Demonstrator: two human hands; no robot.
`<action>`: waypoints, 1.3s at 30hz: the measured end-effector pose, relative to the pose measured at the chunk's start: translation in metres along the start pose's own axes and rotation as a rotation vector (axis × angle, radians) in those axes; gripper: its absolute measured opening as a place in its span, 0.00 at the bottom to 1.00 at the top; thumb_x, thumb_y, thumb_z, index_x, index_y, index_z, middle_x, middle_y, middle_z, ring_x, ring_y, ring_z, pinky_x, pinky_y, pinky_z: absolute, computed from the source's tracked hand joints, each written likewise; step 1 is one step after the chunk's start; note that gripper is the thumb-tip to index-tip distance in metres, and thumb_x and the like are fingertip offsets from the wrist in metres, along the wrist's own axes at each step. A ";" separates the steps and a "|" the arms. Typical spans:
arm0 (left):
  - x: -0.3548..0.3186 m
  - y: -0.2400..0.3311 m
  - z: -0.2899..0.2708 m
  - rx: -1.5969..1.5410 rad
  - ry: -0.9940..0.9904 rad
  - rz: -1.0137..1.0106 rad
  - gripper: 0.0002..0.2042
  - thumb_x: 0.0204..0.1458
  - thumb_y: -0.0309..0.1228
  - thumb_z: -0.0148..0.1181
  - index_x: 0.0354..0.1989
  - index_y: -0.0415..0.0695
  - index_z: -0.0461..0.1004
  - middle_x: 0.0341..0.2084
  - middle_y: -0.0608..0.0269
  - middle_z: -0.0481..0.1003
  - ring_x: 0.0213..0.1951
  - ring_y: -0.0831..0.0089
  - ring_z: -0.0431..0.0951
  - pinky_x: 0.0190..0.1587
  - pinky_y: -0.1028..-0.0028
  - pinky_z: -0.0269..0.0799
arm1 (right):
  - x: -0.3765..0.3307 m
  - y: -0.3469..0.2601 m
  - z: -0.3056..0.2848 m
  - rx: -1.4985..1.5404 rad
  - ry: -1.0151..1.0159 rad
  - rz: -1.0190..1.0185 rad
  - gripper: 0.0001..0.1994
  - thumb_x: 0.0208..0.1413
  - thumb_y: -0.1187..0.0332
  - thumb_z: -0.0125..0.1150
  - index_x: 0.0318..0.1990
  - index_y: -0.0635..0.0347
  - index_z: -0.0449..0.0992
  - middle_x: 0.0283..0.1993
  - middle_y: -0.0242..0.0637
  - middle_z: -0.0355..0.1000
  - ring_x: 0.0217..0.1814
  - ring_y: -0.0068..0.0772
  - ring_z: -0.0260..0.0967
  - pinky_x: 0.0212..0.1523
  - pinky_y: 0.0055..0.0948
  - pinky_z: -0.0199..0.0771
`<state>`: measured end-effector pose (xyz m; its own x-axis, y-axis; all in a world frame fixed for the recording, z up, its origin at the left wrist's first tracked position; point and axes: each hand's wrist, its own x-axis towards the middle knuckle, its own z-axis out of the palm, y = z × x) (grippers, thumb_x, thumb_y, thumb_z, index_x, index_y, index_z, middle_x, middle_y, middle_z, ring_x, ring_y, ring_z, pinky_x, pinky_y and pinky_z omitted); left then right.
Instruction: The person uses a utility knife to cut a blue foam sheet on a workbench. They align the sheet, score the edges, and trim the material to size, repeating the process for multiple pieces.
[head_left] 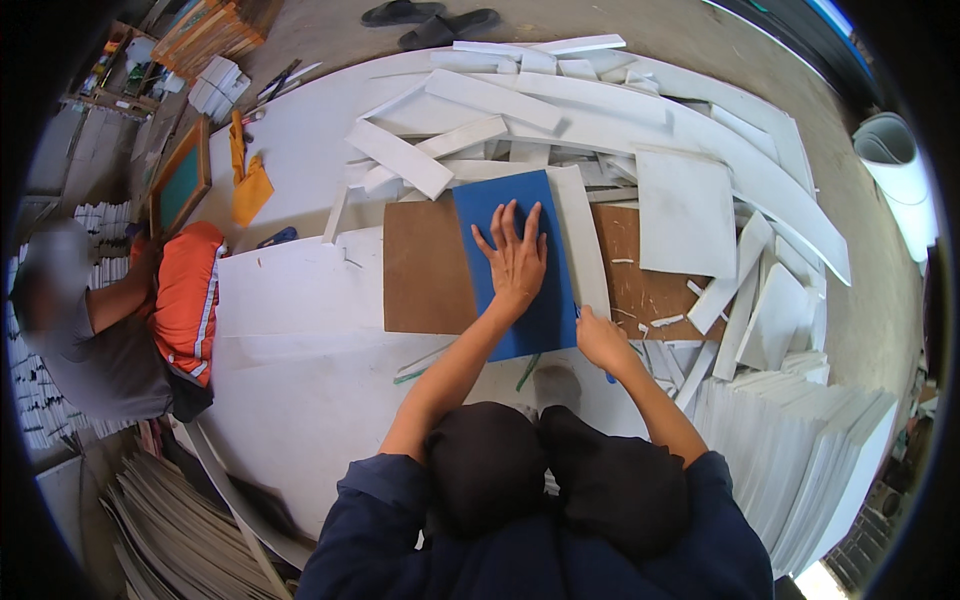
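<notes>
A blue rectangular sheet (500, 215) lies on a white foam board (585, 235), which rests on a brown board (425, 270). My left hand (515, 255) presses flat on the blue sheet, fingers spread. At the sheet's lower right edge, my right hand (603, 340) is closed around a small blue-handled cutter whose tip shows below the fist (610, 378). Its blade is hidden by the hand.
White foam strips and offcuts (480, 120) are heaped beyond the boards. A stack of white sheets (820, 450) stands at the right. A seated person in grey with an orange garment (185, 300) is at the left. A green-faced framed board (180, 185) and sandals (430, 25) lie farther off.
</notes>
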<state>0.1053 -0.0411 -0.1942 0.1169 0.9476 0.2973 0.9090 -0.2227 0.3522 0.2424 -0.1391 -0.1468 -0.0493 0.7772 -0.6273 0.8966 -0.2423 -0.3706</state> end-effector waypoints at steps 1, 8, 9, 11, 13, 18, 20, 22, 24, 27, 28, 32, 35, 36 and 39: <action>-0.002 -0.002 -0.001 -0.068 -0.008 0.032 0.19 0.50 0.34 0.51 0.53 0.55 0.62 0.54 0.57 0.56 0.61 0.61 0.49 0.59 0.44 0.32 | 0.000 0.000 -0.001 0.013 0.000 0.008 0.14 0.58 0.64 0.37 0.39 0.67 0.64 0.34 0.59 0.71 0.40 0.61 0.69 0.42 0.53 0.66; -0.065 0.000 -0.061 -0.289 -0.448 0.512 0.26 0.31 0.39 0.66 0.42 0.50 0.66 0.49 0.60 0.61 0.58 0.60 0.55 0.60 0.45 0.38 | 0.006 0.003 0.002 -0.002 0.007 0.036 0.13 0.56 0.65 0.40 0.40 0.66 0.66 0.36 0.59 0.71 0.42 0.60 0.69 0.44 0.51 0.66; -0.075 -0.001 -0.061 -0.288 -0.439 0.522 0.28 0.28 0.39 0.67 0.43 0.50 0.66 0.50 0.61 0.61 0.58 0.60 0.55 0.60 0.43 0.38 | 0.004 0.002 -0.001 0.005 0.015 0.033 0.13 0.55 0.66 0.40 0.40 0.66 0.66 0.37 0.59 0.71 0.43 0.59 0.69 0.44 0.51 0.66; -0.083 -0.007 -0.056 -0.250 -0.427 0.552 0.31 0.24 0.40 0.69 0.44 0.50 0.66 0.51 0.62 0.61 0.59 0.60 0.54 0.60 0.41 0.37 | 0.003 -0.001 -0.005 0.006 0.015 0.021 0.13 0.54 0.67 0.41 0.41 0.66 0.67 0.38 0.58 0.71 0.44 0.57 0.69 0.44 0.49 0.67; -0.079 -0.013 -0.049 -0.190 -0.419 0.588 0.33 0.22 0.40 0.69 0.45 0.50 0.66 0.52 0.63 0.61 0.60 0.60 0.54 0.60 0.39 0.35 | 0.004 -0.003 -0.010 0.003 -0.008 0.026 0.13 0.52 0.68 0.41 0.40 0.67 0.69 0.38 0.56 0.72 0.43 0.54 0.70 0.44 0.48 0.67; -0.068 -0.019 -0.044 -0.223 -0.417 0.633 0.33 0.22 0.39 0.69 0.45 0.51 0.65 0.51 0.65 0.62 0.58 0.61 0.55 0.61 0.41 0.36 | 0.018 -0.008 -0.032 -0.053 -0.099 0.012 0.13 0.48 0.71 0.44 0.33 0.66 0.76 0.31 0.51 0.74 0.37 0.46 0.74 0.41 0.44 0.70; -0.062 -0.017 -0.044 -0.213 -0.430 0.636 0.33 0.23 0.39 0.69 0.45 0.51 0.65 0.51 0.65 0.62 0.58 0.61 0.56 0.61 0.41 0.36 | 0.028 -0.011 -0.046 -0.097 -0.244 0.036 0.13 0.47 0.71 0.44 0.31 0.66 0.77 0.29 0.49 0.74 0.35 0.44 0.74 0.41 0.42 0.71; -0.060 -0.018 -0.044 -0.218 -0.426 0.637 0.33 0.24 0.39 0.69 0.45 0.51 0.64 0.51 0.64 0.62 0.58 0.60 0.56 0.61 0.40 0.36 | 0.038 -0.015 -0.057 -0.153 -0.373 0.080 0.13 0.46 0.70 0.46 0.32 0.64 0.78 0.30 0.46 0.75 0.35 0.42 0.75 0.40 0.38 0.71; -0.059 -0.019 -0.041 -0.215 -0.395 0.619 0.33 0.23 0.39 0.69 0.46 0.51 0.64 0.51 0.64 0.61 0.58 0.60 0.56 0.60 0.40 0.36 | 0.038 -0.021 -0.063 -0.180 -0.361 0.064 0.13 0.46 0.70 0.46 0.33 0.63 0.78 0.30 0.46 0.75 0.35 0.43 0.75 0.40 0.39 0.71; -0.050 -0.014 -0.031 -0.203 -0.325 0.561 0.34 0.22 0.39 0.69 0.46 0.51 0.65 0.51 0.64 0.61 0.58 0.60 0.55 0.59 0.39 0.38 | 0.050 -0.017 -0.065 -0.174 -0.188 0.034 0.13 0.46 0.70 0.46 0.33 0.63 0.78 0.31 0.47 0.75 0.36 0.44 0.75 0.41 0.41 0.71; -0.040 -0.010 -0.028 -0.195 -0.313 0.534 0.34 0.23 0.39 0.68 0.46 0.51 0.65 0.51 0.64 0.61 0.58 0.60 0.55 0.59 0.38 0.38 | 0.054 -0.017 -0.067 -0.165 -0.108 0.020 0.13 0.46 0.70 0.46 0.33 0.63 0.78 0.31 0.47 0.75 0.36 0.44 0.74 0.42 0.41 0.70; -0.023 -0.007 -0.022 -0.195 -0.307 0.519 0.33 0.24 0.39 0.68 0.46 0.53 0.65 0.50 0.64 0.61 0.58 0.60 0.55 0.59 0.38 0.39 | 0.074 -0.024 -0.091 -0.193 -0.333 0.099 0.15 0.49 0.68 0.46 0.40 0.64 0.75 0.41 0.49 0.73 0.45 0.47 0.71 0.45 0.41 0.69; -0.024 -0.010 -0.020 -0.177 -0.294 0.519 0.32 0.24 0.39 0.68 0.46 0.57 0.66 0.50 0.65 0.60 0.57 0.61 0.55 0.58 0.38 0.39 | 0.063 -0.007 -0.058 -0.103 -0.041 0.034 0.15 0.52 0.67 0.44 0.43 0.65 0.70 0.42 0.53 0.71 0.47 0.51 0.70 0.44 0.44 0.69; -0.025 -0.008 -0.019 -0.173 -0.285 0.518 0.32 0.23 0.40 0.68 0.46 0.58 0.67 0.49 0.65 0.60 0.57 0.61 0.55 0.58 0.38 0.39 | 0.061 0.001 -0.043 -0.105 0.021 0.017 0.14 0.54 0.66 0.41 0.43 0.65 0.68 0.40 0.54 0.71 0.43 0.54 0.70 0.43 0.46 0.69; -0.025 -0.007 -0.019 -0.180 -0.299 0.513 0.32 0.24 0.40 0.68 0.46 0.60 0.67 0.50 0.66 0.60 0.57 0.61 0.55 0.58 0.38 0.39 | 0.051 0.010 -0.021 -0.082 0.117 -0.012 0.13 0.58 0.65 0.37 0.42 0.65 0.64 0.36 0.57 0.71 0.40 0.58 0.70 0.42 0.51 0.67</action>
<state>0.0887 -0.0677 -0.1869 0.6515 0.7271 0.2165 0.6285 -0.6772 0.3826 0.2581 -0.0896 -0.1680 -0.0123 0.8434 -0.5371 0.9294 -0.1885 -0.3173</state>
